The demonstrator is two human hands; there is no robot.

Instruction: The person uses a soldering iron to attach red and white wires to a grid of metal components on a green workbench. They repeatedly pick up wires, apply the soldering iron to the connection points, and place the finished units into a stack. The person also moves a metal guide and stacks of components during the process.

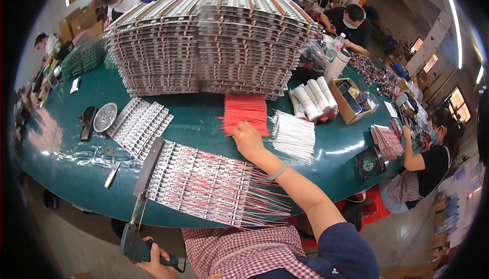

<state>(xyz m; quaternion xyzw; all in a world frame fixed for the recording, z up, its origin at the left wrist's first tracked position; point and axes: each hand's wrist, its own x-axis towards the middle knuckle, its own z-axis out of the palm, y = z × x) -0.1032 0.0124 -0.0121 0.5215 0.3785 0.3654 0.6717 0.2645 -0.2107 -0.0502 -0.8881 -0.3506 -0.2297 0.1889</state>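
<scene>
My left hand (157,262) is wrapped round the grip of a dark teal soldering gun (134,244) at the lower left, its long tip pointing up toward a dark metal bar (150,168). That bar lies across the left end of a panel of small metal parts (198,182), with red and white wires laid along it and trailing off its right side. My right hand (248,140) reaches to a stack of red wires (245,110), fingers bent and pinched at its near-left edge; how many wires they grip is hidden. Beside it lies a bundle of white wires (294,136).
Tall stacks of metal panels (204,45) stand at the back. Left are a bare panel (140,126), a round metal dish (105,117) and a white-handled tool (112,175). A cardboard box (350,102) and wrapped white bundles (312,99) sit right. Co-workers sit around the green table.
</scene>
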